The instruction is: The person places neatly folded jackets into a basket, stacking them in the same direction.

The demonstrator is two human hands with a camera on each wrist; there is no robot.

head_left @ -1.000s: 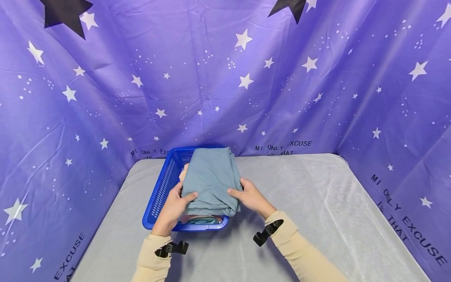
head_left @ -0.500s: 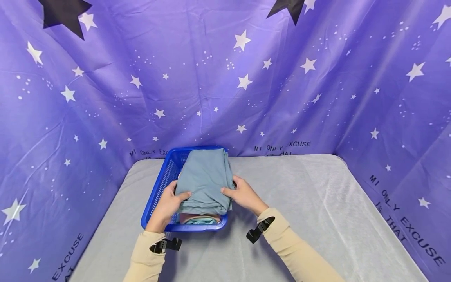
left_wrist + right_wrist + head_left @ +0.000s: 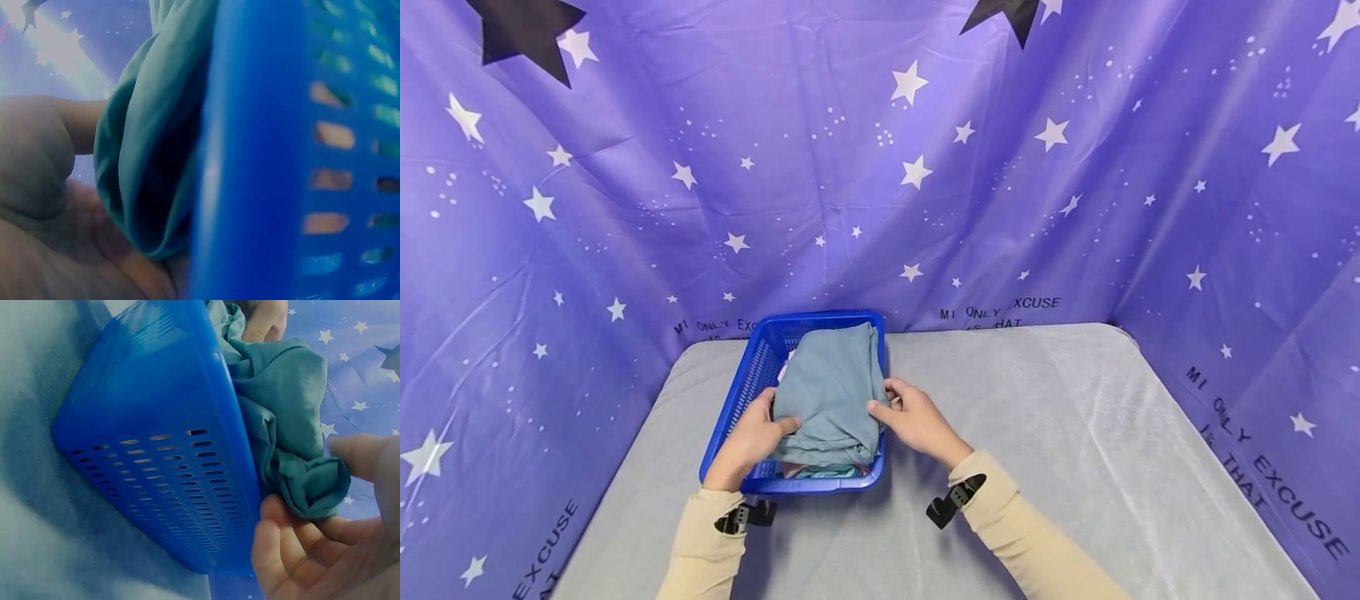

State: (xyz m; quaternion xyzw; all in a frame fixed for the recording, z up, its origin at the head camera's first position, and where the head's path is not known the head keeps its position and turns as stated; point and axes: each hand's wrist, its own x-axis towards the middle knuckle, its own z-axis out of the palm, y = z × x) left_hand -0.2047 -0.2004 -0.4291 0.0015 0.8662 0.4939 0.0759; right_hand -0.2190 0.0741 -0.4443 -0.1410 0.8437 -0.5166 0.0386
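Note:
A folded grey-blue garment (image 3: 831, 387) lies over the top of the blue plastic basket (image 3: 721, 433), within its rim. My left hand (image 3: 752, 437) grips the garment's left edge, thumb on top and fingers underneath. At the opposite edge, my right hand (image 3: 919, 421) pinches the cloth between thumb and fingers, just by the rim. In the right wrist view the fabric (image 3: 290, 394) bulges above the perforated basket wall (image 3: 162, 419). The left wrist view shows the folded layers (image 3: 140, 150) against the left palm (image 3: 81, 231). Pink and teal cloth (image 3: 827, 471) shows beneath the garment, mostly hidden.
The basket stands near the back left of a table with a grey cover (image 3: 1015, 433). Behind and at both sides hangs a purple curtain (image 3: 820, 167) with stars. Each wrist bears a black camera strap (image 3: 966, 492).
The garment has shifted left and lowered into the basket, both hands holding it throughout. The basket's back right rim now shows.

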